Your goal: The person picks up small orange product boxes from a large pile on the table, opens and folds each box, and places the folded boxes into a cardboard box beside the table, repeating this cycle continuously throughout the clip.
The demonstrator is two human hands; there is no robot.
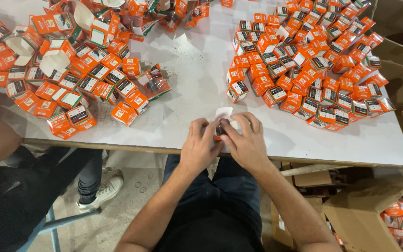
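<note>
Left hand (200,143) and right hand (246,140) both closed on small box (221,127) at counter (197,79) edge; orange box piles either side.

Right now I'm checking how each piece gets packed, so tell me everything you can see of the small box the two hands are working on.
The small box sits at the near edge of the white table, mostly hidden between the left hand and the right hand. It looks like thin cardboard: a white flap stands open at its top, and a sliver of orange shows lower down. Something dark sits at its mouth, too covered to identify. Fingers of both hands pinch it from either side. It lies apart from the orange box piles.
</note>
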